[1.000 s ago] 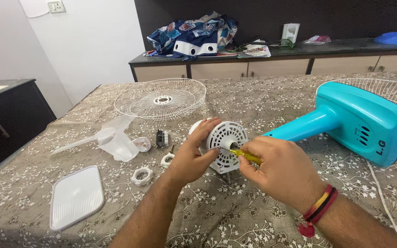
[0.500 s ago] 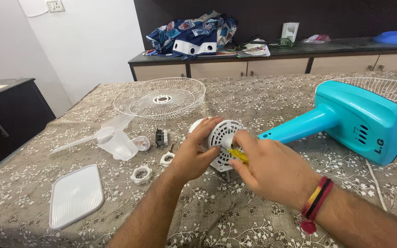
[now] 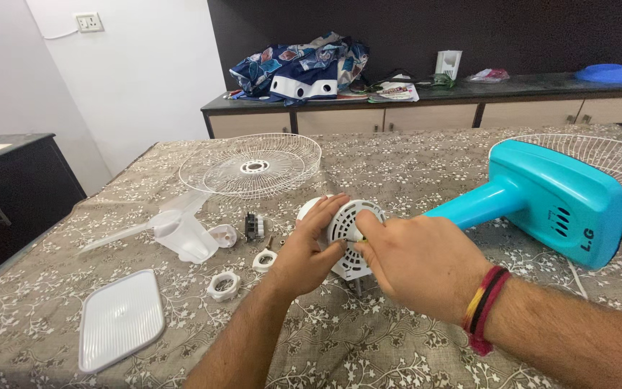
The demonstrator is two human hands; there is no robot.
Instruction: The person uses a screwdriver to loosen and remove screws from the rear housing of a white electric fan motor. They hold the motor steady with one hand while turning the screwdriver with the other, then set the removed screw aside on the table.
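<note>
My left hand (image 3: pixel 309 250) grips a white vented round fan motor housing (image 3: pixel 345 225) at the table's middle. My right hand (image 3: pixel 419 263) is closed around a yellow-handled screwdriver (image 3: pixel 361 235), whose handle barely shows between the fingers; its tip presses against the housing. The housing joins the teal fan stand (image 3: pixel 548 198), which lies on its side to the right. A red, yellow and black thread band circles my right wrist.
A white wire fan guard (image 3: pixel 252 165) lies behind the housing and another (image 3: pixel 613 169) at far right. Clear fan blades (image 3: pixel 174 227), two white ring nuts (image 3: pixel 222 284), a small black part (image 3: pixel 253 225) and a white rectangular cover (image 3: pixel 122 318) lie left on the floral tablecloth (image 3: pixel 397 166).
My right hand has slid left and closed over the screwdriver, hiding most of its yellow handle. The left hand keeps its hold on the housing.
</note>
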